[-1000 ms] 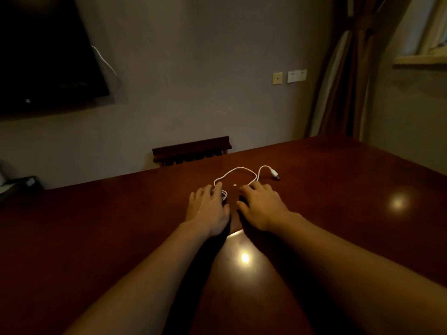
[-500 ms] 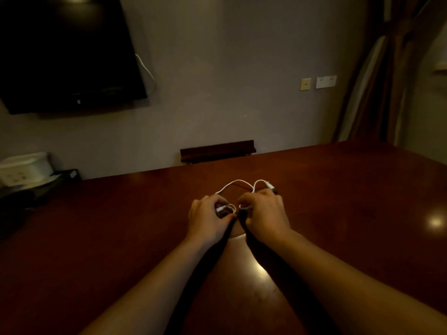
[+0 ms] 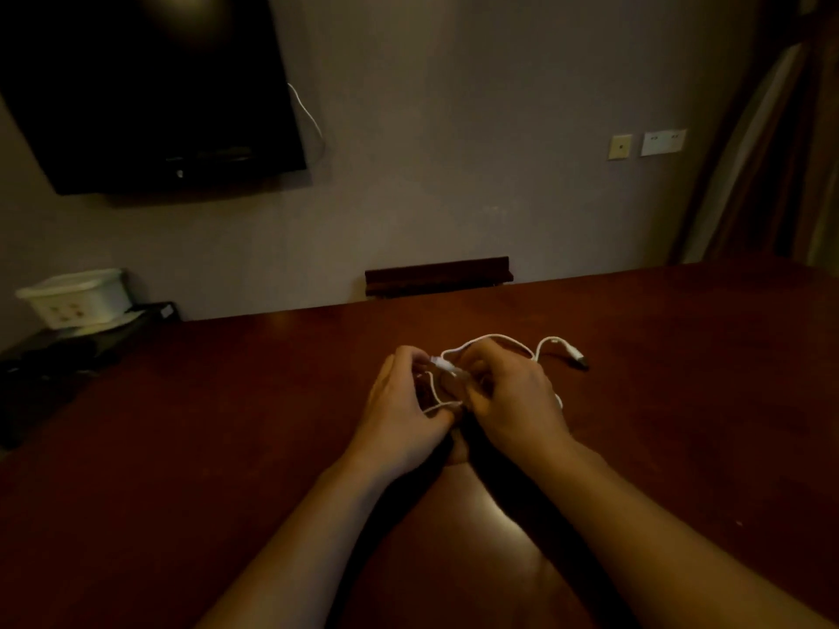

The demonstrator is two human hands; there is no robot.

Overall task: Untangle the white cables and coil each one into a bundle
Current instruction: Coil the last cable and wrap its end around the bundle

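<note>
1. Tabletop (image 3: 227,447) fills the lower part of my view: dark reddish-brown wood, polished, with a pale glare patch near me between the two forearms
2. My left hand (image 3: 402,410) sits just above that surface near its middle, fingers curled, gripping a loop of the white cable (image 3: 495,340)
3. My right hand (image 3: 517,401) is right beside it, nearly touching, fingers bent and pinching the same cable; in this dim light I cannot tell exactly which strand each finger holds
4. From between the hands the cable arcs away over the wood toward the far right, and its plug end (image 3: 574,357) lies flat on the table, just beyond the right hand
5. Past the far edge of the table I see the dark top rail of a chair (image 3: 438,274), set against a plain grey wall (image 3: 454,152)
6. A black television (image 3: 145,93) hangs at upper left, a thin white wire trailing from its right side
7. Two wall plates (image 3: 647,144) sit at right, next to a brown curtain (image 3: 772,152)
8. A white container (image 3: 75,297) rests on a dark stand at far left
</note>
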